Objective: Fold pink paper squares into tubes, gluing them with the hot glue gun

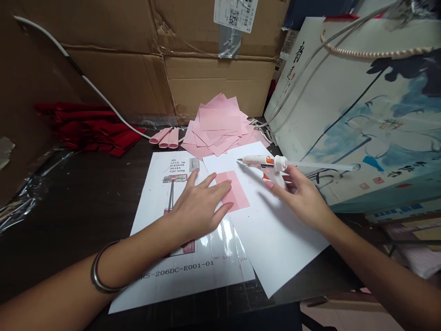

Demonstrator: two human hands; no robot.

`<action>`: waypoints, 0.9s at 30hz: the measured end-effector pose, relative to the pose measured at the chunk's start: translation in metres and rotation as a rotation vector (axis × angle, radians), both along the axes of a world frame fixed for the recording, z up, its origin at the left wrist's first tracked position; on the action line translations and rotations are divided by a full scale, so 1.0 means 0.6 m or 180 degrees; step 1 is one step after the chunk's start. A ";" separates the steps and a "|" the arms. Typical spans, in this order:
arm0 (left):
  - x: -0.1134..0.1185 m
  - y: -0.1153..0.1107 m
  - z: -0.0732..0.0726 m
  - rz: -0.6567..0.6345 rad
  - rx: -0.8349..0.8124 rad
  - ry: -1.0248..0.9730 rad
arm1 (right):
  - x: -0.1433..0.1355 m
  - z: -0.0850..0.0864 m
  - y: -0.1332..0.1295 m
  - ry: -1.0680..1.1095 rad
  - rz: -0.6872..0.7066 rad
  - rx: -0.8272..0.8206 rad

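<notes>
My left hand (203, 207) lies palm down with its fingers spread. Its fingertips rest on the left part of a pink rectangular sheet (239, 195) and on the papers beside it. In my right hand (301, 195) is a white glue gun (257, 160) with orange parts. Its nozzle points left, above the white paper, and a clear glue stick (320, 165) juts out of its back. My fingers hide part of the gun's handle. Under the pink sheet is a blank white paper (275, 239), which overlaps a printed sheet (223, 271) on its left.
A heap of pink sheets (220, 124) lies at the back, with several rolled pink tubes (168, 138) to its left. Folded red pieces (93, 128) lie farther left. Cardboard boxes (220, 82) stand behind, and a large paper bag (344, 115) at right. A white cable (103, 99) crosses the back.
</notes>
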State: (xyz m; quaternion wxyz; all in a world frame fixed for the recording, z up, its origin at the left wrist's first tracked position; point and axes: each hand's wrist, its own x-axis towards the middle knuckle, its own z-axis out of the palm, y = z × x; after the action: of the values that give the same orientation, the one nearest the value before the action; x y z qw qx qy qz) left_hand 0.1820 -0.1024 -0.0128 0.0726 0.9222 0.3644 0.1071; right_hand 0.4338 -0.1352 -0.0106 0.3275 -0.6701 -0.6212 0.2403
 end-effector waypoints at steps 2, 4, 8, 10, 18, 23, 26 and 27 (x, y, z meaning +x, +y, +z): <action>-0.001 0.001 0.000 0.0016 -0.0005 -0.0020 | 0.004 0.003 0.021 0.0032 0.0073 -0.0190; -0.001 0.001 0.001 0.0008 -0.0031 -0.0018 | 0.004 0.006 0.033 -0.0001 0.0108 -0.0235; -0.002 0.001 0.003 -0.0021 -0.0050 0.0006 | -0.003 0.029 0.027 0.0005 0.0271 -0.0295; -0.003 0.001 0.002 -0.0041 -0.0046 0.0003 | -0.008 0.047 0.018 -0.0123 0.0291 -0.0411; -0.002 -0.001 0.002 -0.0054 0.0056 -0.0014 | -0.021 0.068 0.009 -0.0440 0.0261 -0.0500; -0.002 0.000 0.002 -0.0094 0.0044 -0.0070 | -0.023 0.064 0.007 -0.0424 0.0241 -0.0605; -0.003 0.000 -0.001 -0.0078 -0.0056 -0.0109 | -0.026 0.063 0.005 -0.0436 0.0273 -0.0614; -0.004 0.000 -0.002 -0.0083 -0.0087 -0.0115 | -0.027 0.062 0.005 -0.0436 0.0281 -0.0587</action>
State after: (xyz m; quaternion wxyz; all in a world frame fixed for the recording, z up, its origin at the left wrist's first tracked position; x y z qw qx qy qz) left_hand 0.1798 -0.1024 -0.0140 0.0932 0.9237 0.3524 0.1178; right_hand 0.4175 -0.1320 0.0267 0.2104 -0.6843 -0.6463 0.2642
